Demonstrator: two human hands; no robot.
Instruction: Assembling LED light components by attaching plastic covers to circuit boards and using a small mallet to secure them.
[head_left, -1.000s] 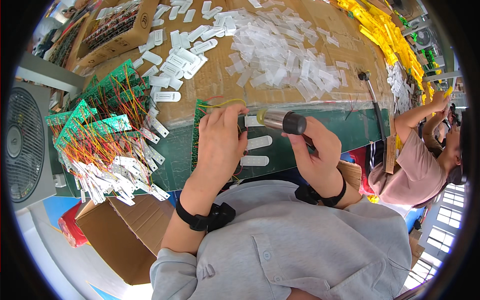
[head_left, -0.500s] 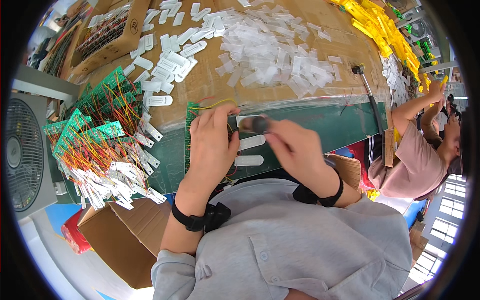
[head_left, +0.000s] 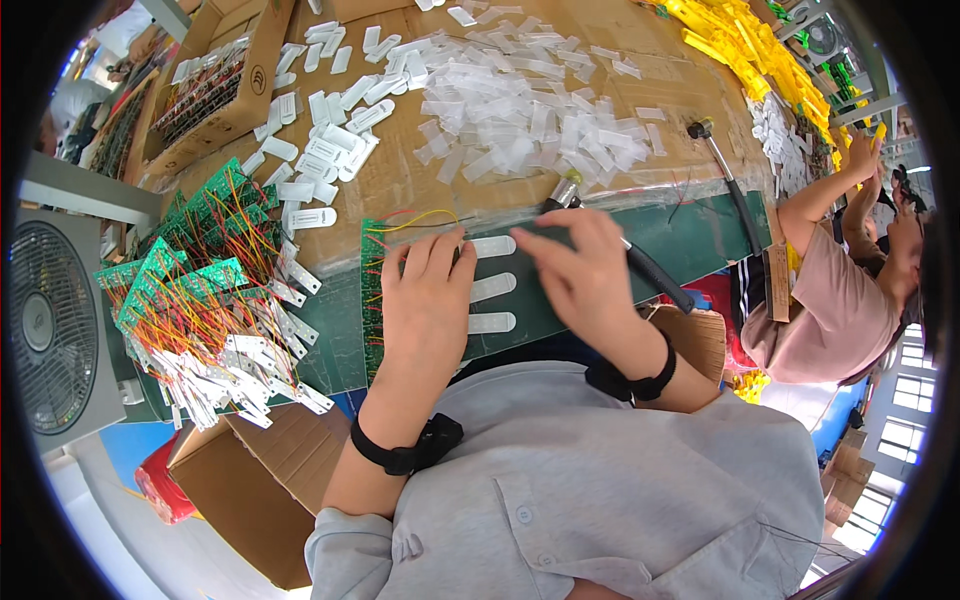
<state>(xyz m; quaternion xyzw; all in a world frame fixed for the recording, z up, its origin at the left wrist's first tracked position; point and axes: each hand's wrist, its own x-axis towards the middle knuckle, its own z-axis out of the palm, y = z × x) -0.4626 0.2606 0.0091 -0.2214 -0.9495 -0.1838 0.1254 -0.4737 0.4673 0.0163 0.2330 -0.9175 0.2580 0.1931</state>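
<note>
L hand (head_left: 428,300) flat on green circuit board (head_left: 372,300), fingers spread; R hand (head_left: 585,275) open over white strips (head_left: 493,287) (hammer (head_left: 620,250) lies beside, unheld).

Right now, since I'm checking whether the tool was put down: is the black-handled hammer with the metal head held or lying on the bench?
Lying down: the black-handled hammer rests flat on the bench, behind the open right hand.

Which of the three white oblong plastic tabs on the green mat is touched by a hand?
The top white tab: the right hand fingertips rest on it; the two lower ones lie untouched.
</note>
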